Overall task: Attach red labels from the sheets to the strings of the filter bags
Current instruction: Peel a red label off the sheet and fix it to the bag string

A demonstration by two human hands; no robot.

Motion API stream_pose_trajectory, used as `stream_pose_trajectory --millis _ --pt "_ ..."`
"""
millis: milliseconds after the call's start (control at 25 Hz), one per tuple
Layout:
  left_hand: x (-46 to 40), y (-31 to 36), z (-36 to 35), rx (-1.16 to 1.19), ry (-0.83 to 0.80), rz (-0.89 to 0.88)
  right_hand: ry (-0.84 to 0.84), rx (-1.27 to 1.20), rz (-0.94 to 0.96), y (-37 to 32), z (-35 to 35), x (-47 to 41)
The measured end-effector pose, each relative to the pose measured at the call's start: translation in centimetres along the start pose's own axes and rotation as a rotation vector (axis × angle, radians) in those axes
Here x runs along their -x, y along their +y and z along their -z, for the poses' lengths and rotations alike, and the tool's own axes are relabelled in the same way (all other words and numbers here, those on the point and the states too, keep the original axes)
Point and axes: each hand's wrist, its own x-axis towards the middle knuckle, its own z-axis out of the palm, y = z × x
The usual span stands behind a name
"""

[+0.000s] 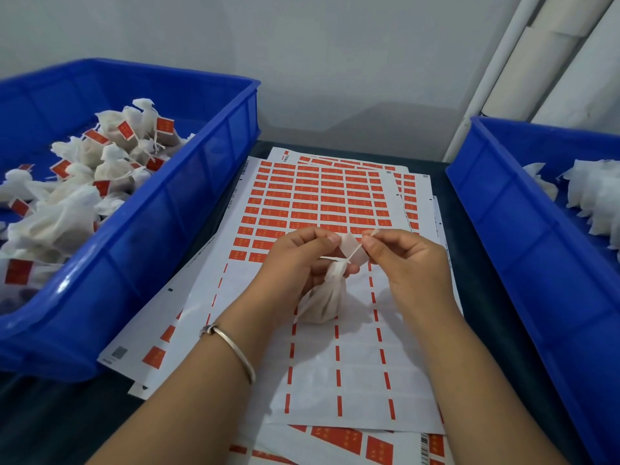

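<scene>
Filter bags with red labels (pixel 67 196) fill the left blue bin (pixel 161 223); plain ones (pixel 593 196) lie in the right bin (pixel 503 229). Left hand (pixel 295 263) grips a white bag (pixel 323 300) at its neck, and right hand (pixel 409 263) pinches its string (pixel 355 255).

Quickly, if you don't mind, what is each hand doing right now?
Left hand: closed, holding the neck of a filter bag.
Right hand: closed, pinching the bag's string at a label.

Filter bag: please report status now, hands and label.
Left hand holds bag at the neck. Right hand pinches string; label folded around it. Nothing in the way.
</scene>
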Motion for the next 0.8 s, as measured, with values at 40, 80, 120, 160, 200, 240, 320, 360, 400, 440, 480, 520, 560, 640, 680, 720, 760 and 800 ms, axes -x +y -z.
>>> stream_pose_trajectory --millis 40,80,120,160,200,240,320,360,400,440,480,520,560,640,680,720,760,800 --pt "0.06 0.06 0.02 0.010 -0.016 0.002 0.007 -0.001 0.000 0.01 0.05 -0.02" --pt "0.11 0.11 0.05 0.013 -0.033 0.003 0.011 0.001 0.000 0.05 0.10 -0.04" --pt "0.15 0.15 0.04 0.009 -0.049 0.003 0.015 0.004 -0.001 0.03 0.13 -0.05" --pt "0.18 0.16 0.04 0.000 -0.065 0.004 0.015 0.004 -0.003 0.02 0.16 -0.06" --pt "0.20 0.18 0.04 -0.006 -0.080 0.005 0.015 0.002 -0.005 -0.05 0.13 -0.05" --pt "0.23 0.17 0.05 -0.008 -0.092 0.005 0.013 -0.001 -0.004 -0.11 0.12 -0.02" --pt "0.26 0.15 0.15 0.001 -0.116 0.010 0.013 -0.008 0.002 -0.14 0.10 0.03" --pt "0.28 0.13 0.18 0.008 -0.125 0.012 0.012 -0.009 0.003 -0.16 0.10 0.02" --pt "0.30 0.10 0.23 0.014 -0.131 0.011 0.007 -0.008 0.006 -0.15 0.12 0.02" --pt "0.29 0.06 0.26 0.014 -0.130 0.007 0.003 -0.005 0.009 -0.16 0.10 0.02" --pt "0.29 0.04 0.26 0.006 -0.124 -0.001 -0.002 0.000 0.014 -0.20 0.10 0.04" --pt "0.27 -0.01 0.23 -0.005 -0.117 -0.013 -0.005 0.005 0.021 -0.26 0.10 0.08" --pt "0.23 -0.08 0.21 -0.015 -0.109 -0.024 -0.007 0.009 0.027 -0.29 0.10 0.10" --pt "0.25 -0.14 0.14 -0.029 -0.096 -0.036 -0.008 0.008 0.033 -0.34 0.09 0.14" --pt "0.31 -0.12 0.11 -0.032 -0.096 -0.039 -0.010 0.004 0.034 -0.33 0.09 0.15" --pt "0.37 -0.11 0.11 -0.035 -0.105 -0.045 -0.012 0.000 0.037 -0.29 0.10 0.14" --pt "0.44 -0.08 0.12 -0.035 -0.116 -0.051 -0.014 -0.003 0.038 -0.27 0.11 0.13" --pt "0.54 0.01 0.16 -0.031 -0.127 -0.053 -0.015 -0.002 0.038 -0.24 0.11 0.11"
